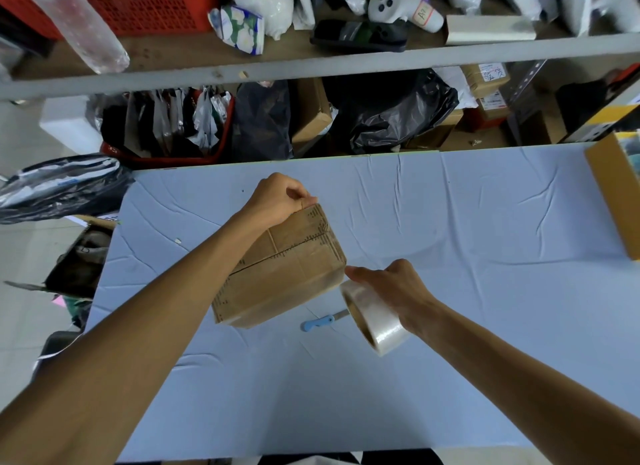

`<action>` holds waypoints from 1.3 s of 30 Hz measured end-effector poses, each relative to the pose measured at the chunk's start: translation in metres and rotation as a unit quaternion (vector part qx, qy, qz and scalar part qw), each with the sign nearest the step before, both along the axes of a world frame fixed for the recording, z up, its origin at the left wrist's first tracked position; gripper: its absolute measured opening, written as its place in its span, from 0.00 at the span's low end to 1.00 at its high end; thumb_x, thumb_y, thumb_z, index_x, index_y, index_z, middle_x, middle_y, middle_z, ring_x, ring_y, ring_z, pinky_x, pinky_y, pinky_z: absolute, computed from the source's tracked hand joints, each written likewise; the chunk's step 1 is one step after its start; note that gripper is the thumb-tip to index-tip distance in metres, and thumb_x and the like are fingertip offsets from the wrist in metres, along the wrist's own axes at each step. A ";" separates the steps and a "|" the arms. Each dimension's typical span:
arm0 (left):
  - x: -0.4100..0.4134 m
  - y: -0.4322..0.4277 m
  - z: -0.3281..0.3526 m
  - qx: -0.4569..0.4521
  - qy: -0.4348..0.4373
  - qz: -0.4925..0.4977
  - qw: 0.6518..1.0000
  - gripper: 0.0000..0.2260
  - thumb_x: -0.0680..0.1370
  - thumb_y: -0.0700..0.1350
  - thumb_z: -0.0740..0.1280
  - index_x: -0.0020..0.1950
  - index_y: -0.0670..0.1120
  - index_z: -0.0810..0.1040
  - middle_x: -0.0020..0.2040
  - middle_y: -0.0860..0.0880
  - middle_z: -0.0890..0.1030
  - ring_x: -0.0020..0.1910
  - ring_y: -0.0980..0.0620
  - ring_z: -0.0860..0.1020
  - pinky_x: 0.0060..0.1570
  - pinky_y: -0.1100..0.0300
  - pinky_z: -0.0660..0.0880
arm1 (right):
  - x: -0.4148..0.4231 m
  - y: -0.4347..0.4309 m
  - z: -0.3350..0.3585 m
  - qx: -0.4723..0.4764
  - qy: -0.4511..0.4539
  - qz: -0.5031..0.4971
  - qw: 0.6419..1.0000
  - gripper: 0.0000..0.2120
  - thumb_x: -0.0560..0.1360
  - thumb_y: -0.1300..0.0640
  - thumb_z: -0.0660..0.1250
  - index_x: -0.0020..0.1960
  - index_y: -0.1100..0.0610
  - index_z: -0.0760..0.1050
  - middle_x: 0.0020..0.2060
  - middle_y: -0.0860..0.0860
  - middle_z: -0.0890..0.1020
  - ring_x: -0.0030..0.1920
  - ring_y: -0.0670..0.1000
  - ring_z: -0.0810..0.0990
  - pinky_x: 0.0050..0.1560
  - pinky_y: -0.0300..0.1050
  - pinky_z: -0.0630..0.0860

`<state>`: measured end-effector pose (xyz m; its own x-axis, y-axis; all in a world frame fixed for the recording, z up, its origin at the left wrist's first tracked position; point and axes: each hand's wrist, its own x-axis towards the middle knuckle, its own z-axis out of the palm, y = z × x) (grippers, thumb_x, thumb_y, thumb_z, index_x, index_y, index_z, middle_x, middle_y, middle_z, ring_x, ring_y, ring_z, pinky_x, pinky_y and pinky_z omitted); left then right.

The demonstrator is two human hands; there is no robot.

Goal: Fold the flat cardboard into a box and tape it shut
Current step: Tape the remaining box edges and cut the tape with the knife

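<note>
The box is folded up and sits in the middle of the blue tabletop. It looks tipped, with one corner higher than the rest. Its top flaps are closed, and a thin line runs across where they meet. A shiny strip of tape lies along the side of the box nearest the person.

The left hand is at the far corner of the box. Its fingers are curled, and they pinch that corner.

The right hand holds the tape roll. Its fingers are curled round the roll, and the thumb tip touches the right corner of the box. The roll is clear and is just beside that corner.

A small knife with a blue handle lies on the tabletop, near the box and partly behind the roll.

Another brown box stands at the right edge of the tabletop, well apart from the hands.

Behind the tabletop is a shelf full of things. A red basket sits on top of it, and black bags are packed under it
</note>
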<state>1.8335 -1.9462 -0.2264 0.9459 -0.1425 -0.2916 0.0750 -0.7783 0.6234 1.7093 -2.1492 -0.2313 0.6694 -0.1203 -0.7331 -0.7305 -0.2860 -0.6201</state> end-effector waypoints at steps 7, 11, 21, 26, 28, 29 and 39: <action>-0.014 0.003 0.002 -0.078 -0.073 0.094 0.990 0.12 0.72 0.46 0.74 0.54 0.47 0.78 0.49 0.49 0.82 0.47 0.53 0.80 0.48 0.60 0.77 | -0.002 -0.002 -0.001 -0.012 -0.004 -0.001 1.000 0.28 0.64 0.43 0.76 0.50 0.67 0.76 0.37 0.56 0.74 0.33 0.51 0.71 0.31 0.41 0.66; -0.026 0.000 0.011 -0.090 -0.040 0.014 0.995 0.05 0.75 0.50 0.70 0.45 0.51 0.82 0.40 0.58 0.83 0.41 0.65 0.80 0.41 0.71 0.75 | 0.000 0.000 -0.002 -0.013 -0.006 0.000 1.000 0.26 0.64 0.43 0.76 0.48 0.65 0.76 0.37 0.56 0.73 0.34 0.52 0.70 0.31 0.42 0.65; -0.021 -0.008 0.012 -0.048 -0.011 -0.035 0.998 0.03 0.75 0.49 0.70 0.46 0.51 0.81 0.43 0.57 0.81 0.43 0.61 0.78 0.39 0.69 0.70 | -0.002 -0.001 -0.001 -0.006 -0.006 -0.004 1.000 0.29 0.65 0.45 0.76 0.52 0.67 0.77 0.37 0.58 0.75 0.33 0.51 0.70 0.30 0.41 0.65; -0.015 -0.011 0.014 -0.026 0.013 -0.066 0.997 0.04 0.76 0.50 0.69 0.48 0.51 0.80 0.43 0.57 0.78 0.42 0.58 0.76 0.37 0.68 0.69 | -0.002 0.001 0.000 -0.023 -0.010 0.002 1.000 0.24 0.64 0.45 0.77 0.42 0.62 0.71 0.31 0.52 0.68 0.29 0.49 0.65 0.27 0.40 0.62; -0.013 -0.015 0.014 -0.024 0.025 -0.069 0.997 0.06 0.75 0.50 0.70 0.47 0.49 0.79 0.43 0.54 0.79 0.43 0.56 0.76 0.37 0.66 0.69 | -0.002 0.000 0.000 -0.037 -0.012 0.010 0.999 0.23 0.64 0.44 0.77 0.40 0.60 0.69 0.30 0.51 0.66 0.28 0.49 0.64 0.27 0.40 0.61; -0.012 -0.016 0.013 -0.029 0.033 -0.067 0.997 0.06 0.75 0.50 0.70 0.46 0.49 0.80 0.43 0.53 0.79 0.43 0.56 0.77 0.38 0.64 0.70 | -0.002 0.000 0.000 -0.042 -0.013 0.013 0.999 0.23 0.63 0.44 0.77 0.40 0.59 0.69 0.29 0.51 0.66 0.28 0.49 0.64 0.27 0.41 0.61; -0.004 -0.026 0.008 -0.034 0.095 -0.008 0.995 0.03 0.73 0.46 0.71 0.42 0.48 0.82 0.44 0.50 0.82 0.47 0.53 0.79 0.50 0.56 0.74 | -0.001 0.001 -0.006 -0.054 -0.040 0.010 0.998 0.24 0.63 0.42 0.77 0.38 0.56 0.66 0.29 0.50 0.67 0.28 0.48 0.64 0.27 0.42 0.61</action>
<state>1.8295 -1.9725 -0.2188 0.8722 -0.1819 -0.4542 0.1847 -0.7373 0.6499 1.7085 -2.1485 -0.2378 0.7289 -0.1822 -0.6600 -0.6728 -0.3690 -0.6412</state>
